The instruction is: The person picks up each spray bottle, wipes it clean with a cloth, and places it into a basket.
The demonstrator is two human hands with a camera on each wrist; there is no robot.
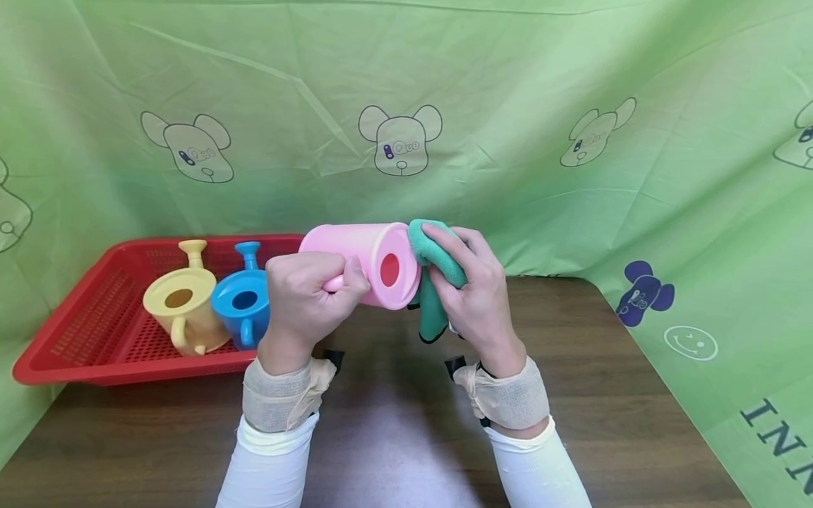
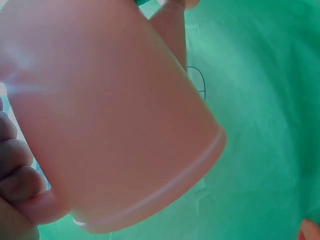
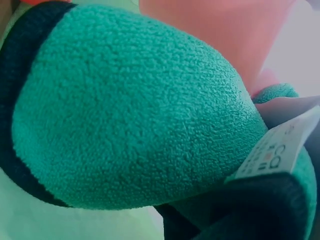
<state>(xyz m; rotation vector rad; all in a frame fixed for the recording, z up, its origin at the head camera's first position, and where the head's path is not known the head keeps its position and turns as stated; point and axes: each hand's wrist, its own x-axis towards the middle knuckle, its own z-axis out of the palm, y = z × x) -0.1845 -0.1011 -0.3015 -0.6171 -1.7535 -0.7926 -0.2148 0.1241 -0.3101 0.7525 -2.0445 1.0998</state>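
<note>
A pink watering can [image 1: 346, 240] is held up in the air, tipped on its side with its top turned to the right. My left hand [image 1: 311, 296] grips it by the handle, the fingers curled round. In the left wrist view the can's smooth wall [image 2: 120, 115] fills much of the picture, part of the spout [image 2: 172, 32] showing beyond it. My right hand [image 1: 476, 289] holds a bunched green cloth [image 1: 438, 250] against the can's top rim. Dark edging and a white printed tag [image 3: 272, 155] show on the cloth in the right wrist view.
On the left stands a red basket [image 1: 44, 363] with perforated walls. A yellow watering can [image 1: 200, 321] and a blue one [image 1: 231, 321] stand inside it. The brown wooden table [image 1: 571, 395] lies beneath, with a green printed curtain [image 1: 508, 63] behind and to the right.
</note>
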